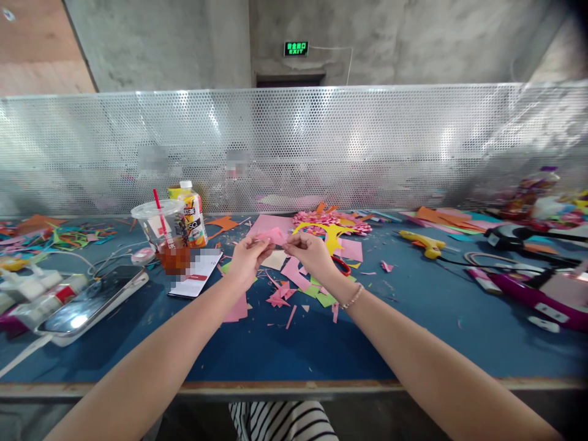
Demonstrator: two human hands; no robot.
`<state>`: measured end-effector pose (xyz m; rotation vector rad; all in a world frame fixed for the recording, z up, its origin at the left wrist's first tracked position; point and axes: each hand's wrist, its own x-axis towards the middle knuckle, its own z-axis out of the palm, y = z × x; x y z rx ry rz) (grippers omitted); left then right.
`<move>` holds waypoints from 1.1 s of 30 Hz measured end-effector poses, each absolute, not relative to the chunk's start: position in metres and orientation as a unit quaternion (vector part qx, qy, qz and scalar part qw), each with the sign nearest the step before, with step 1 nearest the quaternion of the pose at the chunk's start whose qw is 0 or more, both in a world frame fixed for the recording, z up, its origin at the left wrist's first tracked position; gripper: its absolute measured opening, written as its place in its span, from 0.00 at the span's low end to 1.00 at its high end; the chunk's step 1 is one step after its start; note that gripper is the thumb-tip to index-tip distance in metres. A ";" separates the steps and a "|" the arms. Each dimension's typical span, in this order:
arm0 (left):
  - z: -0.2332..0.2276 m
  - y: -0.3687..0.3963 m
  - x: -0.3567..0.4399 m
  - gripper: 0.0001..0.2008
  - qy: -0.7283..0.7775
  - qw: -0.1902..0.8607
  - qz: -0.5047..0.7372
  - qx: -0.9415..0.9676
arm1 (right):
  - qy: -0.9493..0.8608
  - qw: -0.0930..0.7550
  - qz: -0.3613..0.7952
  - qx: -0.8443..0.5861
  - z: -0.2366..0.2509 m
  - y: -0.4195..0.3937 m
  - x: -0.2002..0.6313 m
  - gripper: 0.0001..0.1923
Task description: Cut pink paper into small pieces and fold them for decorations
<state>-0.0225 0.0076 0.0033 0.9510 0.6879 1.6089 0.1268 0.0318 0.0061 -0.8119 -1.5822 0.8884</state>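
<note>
Grip: the left hand (248, 257) and the right hand (309, 250) both pinch a small pink paper piece (272, 236), fingers closed on its opposite ends.
Paper position: it is held in the air between the two hands, above the blue table (413, 331), near the middle of the work surface.
Paper shape: it looks folded, though the creases are too small to read for sure.
Wrist: a thin bracelet (353, 297) sits on the right wrist.
Under the hands: pink and green paper scraps (294, 288) lie scattered on the table, touching and overlapping one another.
Just beyond: a yellow cut-out (328, 233) and a pink paper flower (316, 218) lie behind the hands; red scissor handles (340, 264) show beside the right wrist.
Left side: a plastic cup with a red straw (160, 236) stands by a juice bottle (193, 214), with a phone (94, 303) nearer the table edge.
Right side: a yellow glue gun (425, 243) lies well apart from the hands.
Back: a perforated metal screen (367, 147) runs along the table's far edge.
</note>
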 end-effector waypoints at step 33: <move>0.005 0.004 -0.021 0.08 0.278 0.541 0.617 0.499 | -0.664 0.489 0.479 -0.301 0.008 0.030 0.127 0.07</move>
